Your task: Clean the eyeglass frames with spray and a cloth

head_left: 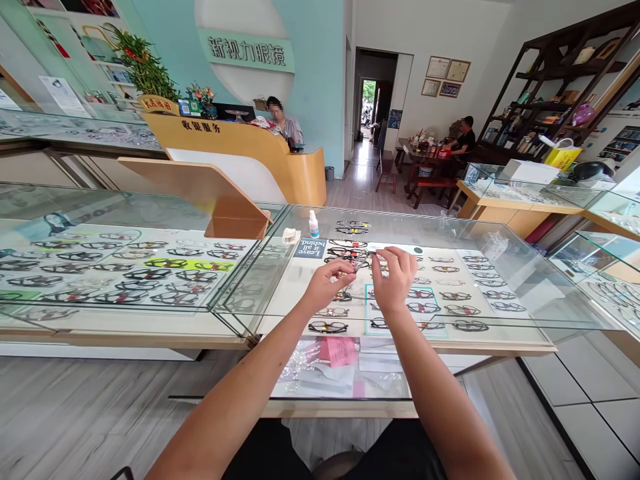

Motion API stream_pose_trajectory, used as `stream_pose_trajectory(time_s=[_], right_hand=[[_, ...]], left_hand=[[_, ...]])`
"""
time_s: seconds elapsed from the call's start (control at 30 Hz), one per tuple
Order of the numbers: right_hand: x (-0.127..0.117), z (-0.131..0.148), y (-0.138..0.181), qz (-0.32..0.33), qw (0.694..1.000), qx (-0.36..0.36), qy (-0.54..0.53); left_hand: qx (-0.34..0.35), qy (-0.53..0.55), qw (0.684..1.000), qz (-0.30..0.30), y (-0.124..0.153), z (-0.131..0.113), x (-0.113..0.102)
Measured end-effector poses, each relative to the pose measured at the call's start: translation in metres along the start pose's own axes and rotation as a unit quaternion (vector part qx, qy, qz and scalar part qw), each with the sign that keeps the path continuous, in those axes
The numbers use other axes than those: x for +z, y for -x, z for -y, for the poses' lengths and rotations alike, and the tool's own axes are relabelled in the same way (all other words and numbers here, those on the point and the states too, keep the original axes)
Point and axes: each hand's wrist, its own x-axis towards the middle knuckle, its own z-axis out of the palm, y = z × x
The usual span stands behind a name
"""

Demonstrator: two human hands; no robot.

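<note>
Above the glass display counter (280, 300), a pair of eyeglasses (362, 261) is held between my two hands. My left hand (327, 281) pinches it at the left side with thumb and fingers. On the other side my right hand (393, 275) grips it, fingers bent and thumb raised. The frame's details blur against the glasses displayed behind it. Under the glass lie several rows of eyeglasses (327, 327), some partly covered by my hands. A small white spray bottle (313, 225) stands beyond my left hand, beside a crumpled pale cloth (291, 235).
An open drawer (345, 407) with papers and plastic bags juts out below my forearms. Left is another glass case (115, 280) with a brown cardboard box (235, 225) on top. One person (287, 123) sits behind the cashier desk (300, 177); another (465, 138) sits at a back table.
</note>
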Motion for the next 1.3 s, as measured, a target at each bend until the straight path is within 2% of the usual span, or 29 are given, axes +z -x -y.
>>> stream_pose_trajectory(time_s=[0.1, 0.3, 0.63, 0.9, 1.3], right_hand=[[0.000, -0.002, 0.000, -0.015, 1.000, -0.014, 0.011], [0.002, -0.005, 0.002, 0.028, 1.000, 0.001, 0.008], [0.000, -0.005, 0.001, 0.036, 0.998, -0.035, 0.025], [-0.002, -0.006, -0.003, 0.061, 0.998, -0.017, 0.005], [0.002, -0.014, -0.005, 0.026, 0.997, -0.066, -0.032]], left_hand=[[0.001, 0.002, 1.000, 0.004, 0.000, 0.001, 0.000], [0.001, 0.009, 1.000, 0.007, 0.000, 0.000, -0.001], [0.011, -0.004, 1.000, 0.011, -0.001, -0.002, -0.004], [0.021, -0.030, 0.999, 0.007, -0.002, 0.002, -0.008], [0.015, -0.035, 0.999, 0.011, -0.002, -0.006, -0.009]])
